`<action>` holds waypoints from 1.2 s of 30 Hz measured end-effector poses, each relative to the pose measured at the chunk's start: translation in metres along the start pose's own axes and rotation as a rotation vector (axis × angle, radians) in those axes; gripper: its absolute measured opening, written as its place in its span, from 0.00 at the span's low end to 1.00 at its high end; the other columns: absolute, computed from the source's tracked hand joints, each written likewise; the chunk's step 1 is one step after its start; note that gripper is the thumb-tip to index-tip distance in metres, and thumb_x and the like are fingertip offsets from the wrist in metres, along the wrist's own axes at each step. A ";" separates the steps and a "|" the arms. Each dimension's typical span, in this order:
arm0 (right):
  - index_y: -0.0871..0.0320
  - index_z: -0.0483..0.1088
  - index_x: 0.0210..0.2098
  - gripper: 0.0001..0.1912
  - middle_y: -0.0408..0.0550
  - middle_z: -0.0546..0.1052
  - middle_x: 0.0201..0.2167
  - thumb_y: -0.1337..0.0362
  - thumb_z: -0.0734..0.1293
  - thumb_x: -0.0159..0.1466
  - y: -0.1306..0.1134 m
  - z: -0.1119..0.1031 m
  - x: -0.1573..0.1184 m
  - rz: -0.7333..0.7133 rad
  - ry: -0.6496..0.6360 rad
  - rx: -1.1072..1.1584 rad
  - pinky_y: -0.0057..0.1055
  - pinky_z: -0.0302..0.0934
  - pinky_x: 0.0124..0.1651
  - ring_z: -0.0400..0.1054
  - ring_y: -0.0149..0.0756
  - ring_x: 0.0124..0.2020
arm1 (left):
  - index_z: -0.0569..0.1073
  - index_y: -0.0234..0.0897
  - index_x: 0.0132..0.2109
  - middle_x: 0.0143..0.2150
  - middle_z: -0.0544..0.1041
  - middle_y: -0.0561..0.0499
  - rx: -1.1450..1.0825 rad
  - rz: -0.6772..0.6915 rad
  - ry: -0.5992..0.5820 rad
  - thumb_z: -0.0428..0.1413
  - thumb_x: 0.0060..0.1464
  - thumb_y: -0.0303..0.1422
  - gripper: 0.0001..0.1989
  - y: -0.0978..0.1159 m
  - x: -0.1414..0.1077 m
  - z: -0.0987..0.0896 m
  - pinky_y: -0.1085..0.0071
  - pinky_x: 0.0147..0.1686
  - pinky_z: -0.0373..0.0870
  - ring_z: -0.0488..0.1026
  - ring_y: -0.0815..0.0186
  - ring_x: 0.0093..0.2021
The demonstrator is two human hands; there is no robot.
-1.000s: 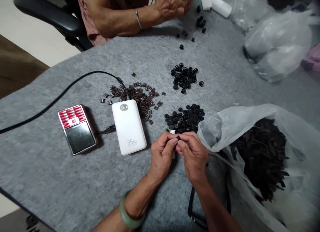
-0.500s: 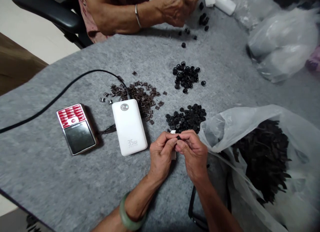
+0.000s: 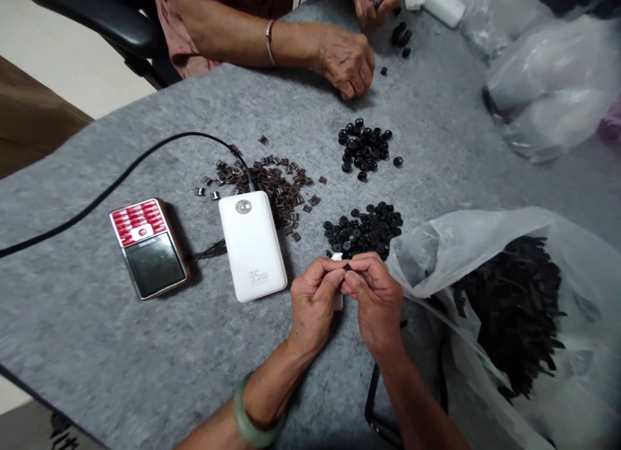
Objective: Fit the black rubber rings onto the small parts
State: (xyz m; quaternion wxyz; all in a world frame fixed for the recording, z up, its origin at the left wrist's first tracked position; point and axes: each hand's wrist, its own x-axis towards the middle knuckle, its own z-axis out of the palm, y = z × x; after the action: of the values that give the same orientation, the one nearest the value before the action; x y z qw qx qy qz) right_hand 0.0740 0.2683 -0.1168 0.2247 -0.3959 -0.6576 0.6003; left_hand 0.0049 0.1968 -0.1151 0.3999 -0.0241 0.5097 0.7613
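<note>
My left hand (image 3: 314,304) and my right hand (image 3: 376,301) meet at the fingertips, pinching a small dark piece (image 3: 346,267) together with a narrow white strip (image 3: 337,300). The dark piece is mostly hidden by my fingers. Just beyond them lies a pile of black rubber rings (image 3: 361,230), nearly touching my knuckles. A second pile of black rings (image 3: 365,149) sits farther off. Left of these is a scatter of small brown metal clips (image 3: 276,191). To the right, a translucent plastic bag (image 3: 509,314) holds many dark strips.
A white 35W power bank (image 3: 252,246) and a red-and-silver phone (image 3: 148,249) lie on the grey felt mat (image 3: 145,333), with a black cable (image 3: 116,185). A co-worker's hands (image 3: 347,65) work across the mat. Further plastic bags (image 3: 553,81) lie at the back right.
The co-worker's nearer hand has come down onto the mat, and their other hand now shows at the top. My hands stay pinched together, and the view has shifted slightly.
</note>
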 end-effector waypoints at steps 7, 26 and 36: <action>0.62 0.70 0.32 0.12 0.44 0.69 0.36 0.58 0.67 0.64 0.001 0.000 0.003 -0.008 -0.016 -0.003 0.19 0.62 0.37 0.63 0.21 0.35 | 0.79 0.33 0.36 0.25 0.76 0.54 0.056 0.010 0.009 0.62 0.55 0.35 0.08 -0.002 0.000 -0.002 0.78 0.31 0.68 0.71 0.74 0.27; 0.62 0.74 0.37 0.14 0.45 0.72 0.38 0.56 0.65 0.67 -0.001 -0.003 -0.001 -0.104 0.008 -0.119 0.20 0.64 0.44 0.66 0.23 0.41 | 0.75 0.31 0.35 0.23 0.76 0.53 -0.129 -0.030 -0.050 0.65 0.51 0.39 0.14 -0.003 0.004 0.000 0.79 0.27 0.72 0.73 0.74 0.23; 0.56 0.76 0.51 0.17 0.47 0.73 0.44 0.56 0.64 0.68 -0.006 -0.014 -0.008 -0.070 -0.068 -0.111 0.20 0.67 0.42 0.68 0.24 0.42 | 0.72 0.33 0.40 0.24 0.77 0.55 -0.230 -0.122 -0.127 0.68 0.49 0.41 0.19 0.003 0.006 -0.001 0.75 0.23 0.76 0.72 0.73 0.20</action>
State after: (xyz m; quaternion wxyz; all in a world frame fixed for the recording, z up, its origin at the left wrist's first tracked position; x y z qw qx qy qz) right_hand 0.0882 0.2709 -0.1076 0.2011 -0.3638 -0.7106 0.5677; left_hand -0.0014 0.1992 -0.1163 0.4717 -0.0525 0.3902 0.7890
